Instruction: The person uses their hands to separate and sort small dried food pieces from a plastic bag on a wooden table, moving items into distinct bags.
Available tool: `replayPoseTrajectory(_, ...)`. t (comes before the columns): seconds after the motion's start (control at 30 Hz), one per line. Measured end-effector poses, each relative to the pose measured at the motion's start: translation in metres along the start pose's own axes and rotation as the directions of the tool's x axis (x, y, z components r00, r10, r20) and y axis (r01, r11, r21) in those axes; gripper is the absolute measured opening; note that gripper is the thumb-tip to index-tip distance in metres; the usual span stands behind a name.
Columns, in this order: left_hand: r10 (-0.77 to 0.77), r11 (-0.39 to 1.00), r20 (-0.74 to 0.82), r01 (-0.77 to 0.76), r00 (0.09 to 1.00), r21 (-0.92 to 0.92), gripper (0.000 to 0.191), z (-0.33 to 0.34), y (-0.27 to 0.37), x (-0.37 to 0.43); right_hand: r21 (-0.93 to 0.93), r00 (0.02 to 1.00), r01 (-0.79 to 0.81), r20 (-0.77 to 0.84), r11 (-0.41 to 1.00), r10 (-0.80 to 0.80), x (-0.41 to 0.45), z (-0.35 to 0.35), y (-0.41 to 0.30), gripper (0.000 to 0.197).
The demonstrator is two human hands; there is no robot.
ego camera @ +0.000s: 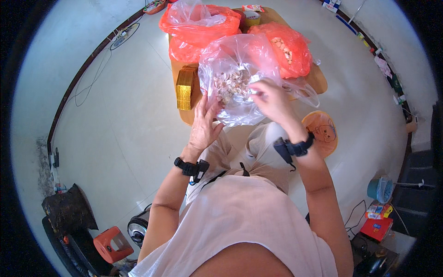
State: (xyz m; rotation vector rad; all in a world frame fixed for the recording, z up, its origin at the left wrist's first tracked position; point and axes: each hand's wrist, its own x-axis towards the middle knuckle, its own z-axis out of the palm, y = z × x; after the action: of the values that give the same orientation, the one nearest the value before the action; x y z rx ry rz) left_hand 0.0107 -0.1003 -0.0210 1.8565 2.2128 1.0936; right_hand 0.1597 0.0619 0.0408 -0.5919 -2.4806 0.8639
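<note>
On the low wooden table before me, a clear plastic bag point(238, 114) lies open and bunched. Inside it are papery pale and brownish flakes point(231, 85) that look like garlic skins. My left hand point(204, 123) touches the bag's near left side, fingers spread and thumb apart; some fingertips are hard to see against the plastic. Over the right part of the bag, my right hand point(271, 100) is blurred, with its fingers curled. Whether something small is between them cannot be made out. A red plastic bag point(299, 57) behind it holds pale pieces point(283, 50), apparently peeled garlic cloves.
The wooden table point(187, 117) also bears a large red bag point(193, 27), a stack of gold paper point(185, 88), a tub point(252, 18) and a small packet point(253, 8). An orange-rimmed round hand fan point(323, 133) is by my right forearm. A stool point(112, 244) stands lower left.
</note>
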Motion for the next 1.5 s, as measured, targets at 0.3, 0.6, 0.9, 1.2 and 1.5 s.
replayPoseTrajectory(0.3,-0.167,0.965,-0.025,0.158,0.986,-0.209,0.099,0.003,0.002,0.009,-0.314,0.994,-0.069,0.064,0.947,0.094,0.066,0.050,0.036,0.034)
replayPoseTrajectory(0.6,-0.161,0.967,-0.005,0.156,0.987,-0.202,0.096,0.000,0.000,0.003,0.459,0.886,-0.451,0.128,0.766,0.445,0.076,0.020,0.073,0.032)
replayPoseTrajectory(0.9,0.036,0.992,-0.126,-0.020,0.991,0.125,0.063,-0.014,-0.015,0.002,-0.260,0.973,-0.228,-0.018,0.938,0.232,0.052,0.009,0.041,0.047)
replayPoseTrajectory(1.2,0.268,0.915,0.170,-0.306,0.948,0.265,0.048,-0.006,0.037,0.036,-0.307,0.928,-0.080,0.325,0.948,0.184,0.034,-0.011,0.037,0.039)
replayPoseTrajectory(1.5,0.139,0.976,0.162,-0.163,0.977,0.142,0.032,-0.011,0.021,0.049,-0.285,0.933,0.023,0.351,0.958,0.082,0.027,-0.043,0.024,0.038)
